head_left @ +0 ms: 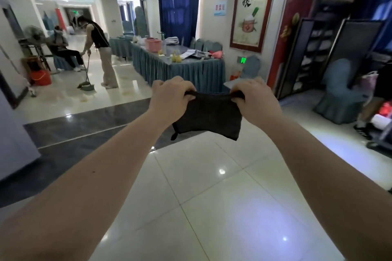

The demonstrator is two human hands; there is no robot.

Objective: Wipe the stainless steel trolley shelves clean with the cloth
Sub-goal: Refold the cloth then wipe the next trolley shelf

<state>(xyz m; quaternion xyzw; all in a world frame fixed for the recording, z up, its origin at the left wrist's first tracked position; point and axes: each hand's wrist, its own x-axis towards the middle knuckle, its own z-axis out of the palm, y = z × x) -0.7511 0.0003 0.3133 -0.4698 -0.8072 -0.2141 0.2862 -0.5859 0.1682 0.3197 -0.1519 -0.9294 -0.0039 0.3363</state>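
Above glossy tiled floor (207, 207): left hand (167, 99), right hand (254, 99) pinch dark cloth (209, 116) corners; draped table (180, 68) behind.

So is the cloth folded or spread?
Spread: the dark grey cloth hangs stretched between left hand and right hand, each pinching a top corner.

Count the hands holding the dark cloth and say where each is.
2. The left hand grips the cloth at its upper left corner; the right hand grips its upper right corner. No other hand touches it.
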